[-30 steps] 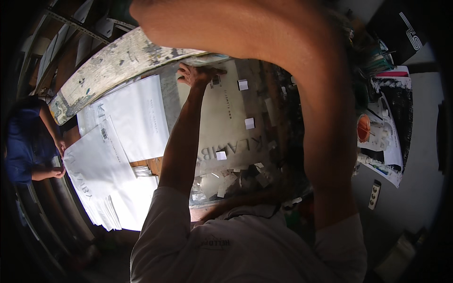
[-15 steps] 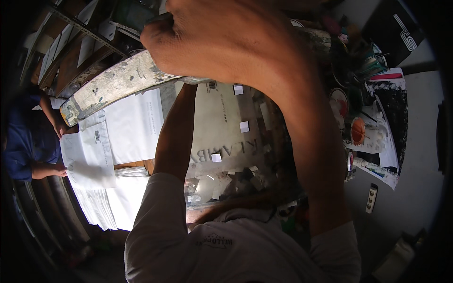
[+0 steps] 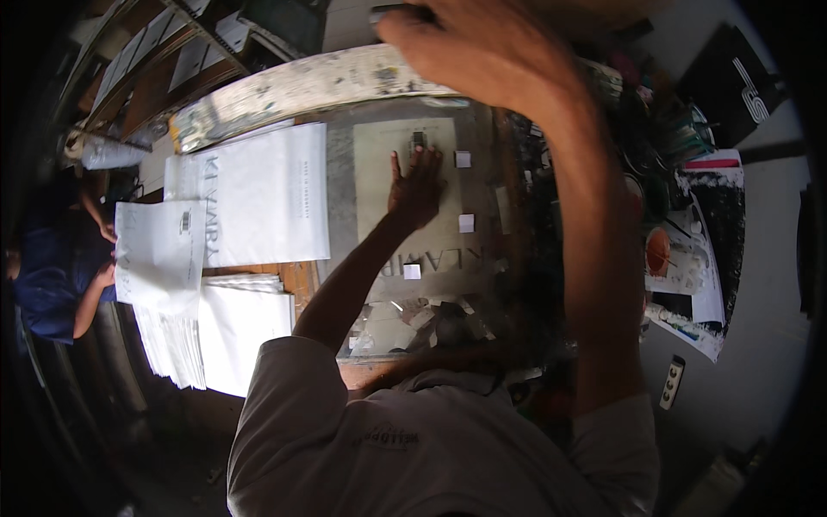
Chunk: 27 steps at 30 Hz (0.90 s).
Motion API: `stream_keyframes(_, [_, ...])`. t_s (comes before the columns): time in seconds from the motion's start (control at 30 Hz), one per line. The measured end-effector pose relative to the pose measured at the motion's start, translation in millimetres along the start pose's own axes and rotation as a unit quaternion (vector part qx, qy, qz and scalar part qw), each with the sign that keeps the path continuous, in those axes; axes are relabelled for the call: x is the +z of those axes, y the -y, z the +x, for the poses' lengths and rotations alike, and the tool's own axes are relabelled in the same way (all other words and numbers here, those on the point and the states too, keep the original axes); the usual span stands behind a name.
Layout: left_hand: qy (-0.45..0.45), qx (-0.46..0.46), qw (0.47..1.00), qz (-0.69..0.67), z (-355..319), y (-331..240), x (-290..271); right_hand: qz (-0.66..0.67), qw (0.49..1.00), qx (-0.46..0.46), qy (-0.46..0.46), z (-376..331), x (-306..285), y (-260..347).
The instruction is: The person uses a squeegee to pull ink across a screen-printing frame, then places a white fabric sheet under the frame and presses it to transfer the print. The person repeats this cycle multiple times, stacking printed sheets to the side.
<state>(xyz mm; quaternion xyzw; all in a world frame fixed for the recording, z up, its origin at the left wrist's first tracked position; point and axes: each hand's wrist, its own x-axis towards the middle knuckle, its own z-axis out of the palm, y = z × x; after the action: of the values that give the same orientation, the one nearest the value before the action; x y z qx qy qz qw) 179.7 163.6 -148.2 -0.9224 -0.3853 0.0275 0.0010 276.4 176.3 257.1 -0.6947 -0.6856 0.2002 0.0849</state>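
My left hand (image 3: 417,185) lies flat with fingers spread on a pale printed sheet (image 3: 370,146), its fingertips at a small dark printed block. The sheet rests on a grey tabletop with small white square tabs (image 3: 466,224) at its right side. Above the table's far side stands a raised wooden frame (image 3: 301,82), its edge flecked with paint. My right hand (image 3: 457,52) is closed at the top edge of this frame. A dark edge shows at the right fingers, and I cannot make out what it belongs to.
White printed bags (image 3: 271,194) lie left of the sheet, beside a stack of white bags (image 3: 245,332). At the far left a person in dark blue (image 3: 56,258) holds a white bag (image 3: 159,250). Orange paint (image 3: 657,252) and a power strip (image 3: 672,382) are at right.
My left hand has come back into sight from behind my right arm and the frame, and now lies on the sheet. The view has shifted, and the right hand and frame appear farther up.
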Motion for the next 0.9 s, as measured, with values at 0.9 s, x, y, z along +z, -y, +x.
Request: stream_keyframes(0.9, [-0.108,-0.074,0.955,-0.265,-107.0,-60.3,7.3,0.042,0.993,-0.080,-0.071,1.2,6.5,-24.5])
